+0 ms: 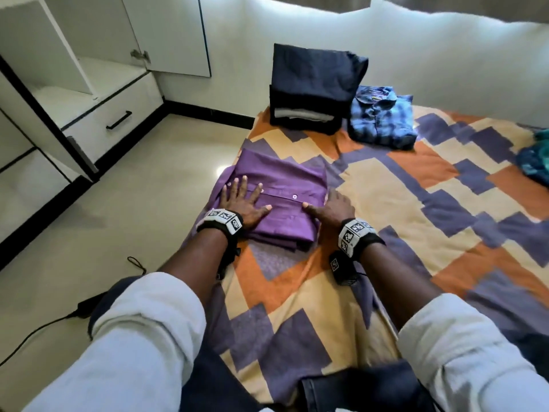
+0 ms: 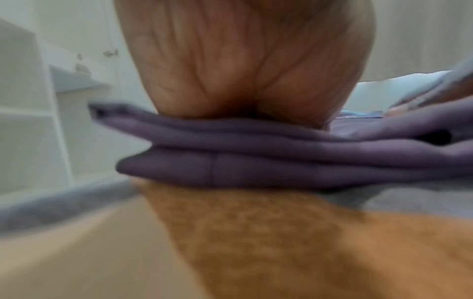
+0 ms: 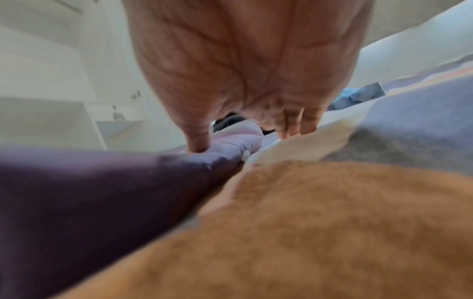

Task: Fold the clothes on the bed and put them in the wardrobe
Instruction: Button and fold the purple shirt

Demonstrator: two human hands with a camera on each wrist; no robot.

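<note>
Purple shirt [image 1: 279, 200], folded into a compact rectangle, lies at the left edge of the bed [image 1: 371, 185], placket and buttons up, long axis running roughly across the person's reach. Left hand [image 1: 243, 202] lies flat on its left half, fingers spread and straight, pressing down; the left wrist view shows the palm bearing on stacked purple layers. Right hand [image 1: 332, 208] sits at the shirt's right edge: thumb on top of the fabric, fingers down beside the fold on the bedspread. Whether those fingers reach under the stack cannot be told. Judgement: fold finished, being smoothed; next step is a lift, which needs both hands under the short sides.

Both hands equally near. Open wardrobe [image 1: 68, 93] stands to the left, across bare floor [image 1: 142, 203]; the left hand is on that side.

Farther up the bed: folded dark trousers stack [image 1: 312, 87], folded blue checked shirt [image 1: 383, 120] just beside it, teal garment [image 1: 534, 165] unfolded at the right edge. Patterned bedspread, white walls.
</note>
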